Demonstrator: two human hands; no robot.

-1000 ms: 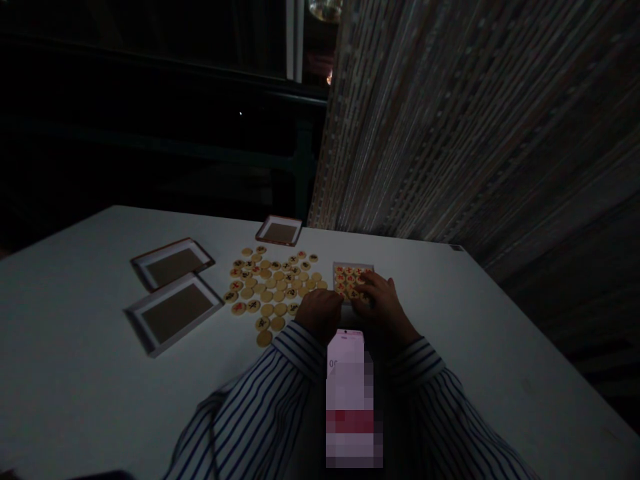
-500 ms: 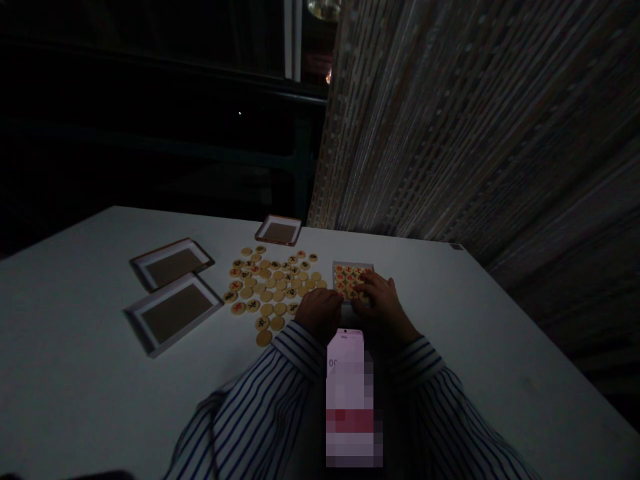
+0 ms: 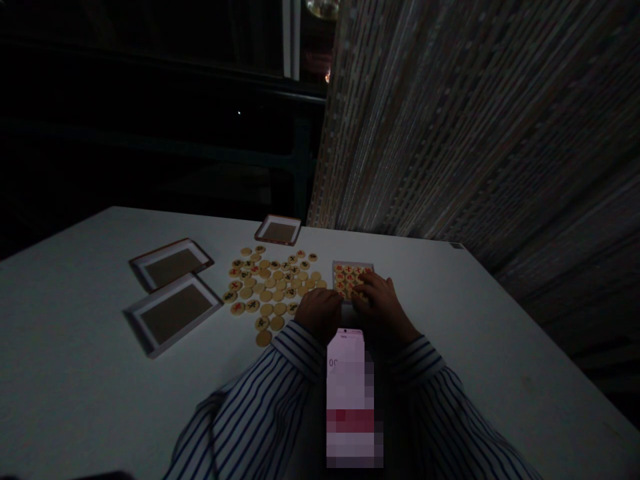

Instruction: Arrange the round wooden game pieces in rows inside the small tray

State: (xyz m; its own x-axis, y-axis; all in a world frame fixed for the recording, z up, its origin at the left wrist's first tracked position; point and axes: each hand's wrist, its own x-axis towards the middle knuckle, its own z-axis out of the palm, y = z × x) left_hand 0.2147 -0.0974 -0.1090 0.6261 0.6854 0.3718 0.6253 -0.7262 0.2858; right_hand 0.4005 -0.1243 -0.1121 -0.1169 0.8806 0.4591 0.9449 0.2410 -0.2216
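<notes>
Several round wooden game discs (image 3: 273, 283) with red or black marks lie spread on a white table (image 3: 75, 373). To their right a small square box (image 3: 350, 275) holds more discs in rows. My right hand (image 3: 381, 300) rests on the near part of that box, fingers bent over the discs. My left hand (image 3: 320, 312) is curled against the box's left near corner, beside the loose discs. The dim light hides whether either hand pinches a disc. Both arms wear striped sleeves.
Two flat box lids (image 3: 173, 267) (image 3: 175, 313) lie at the left, and a smaller lid (image 3: 279, 231) sits behind the discs. A lit phone (image 3: 350, 393) hangs below my hands. A ribbed curtain (image 3: 475, 133) rises at the right, behind the table's far edge.
</notes>
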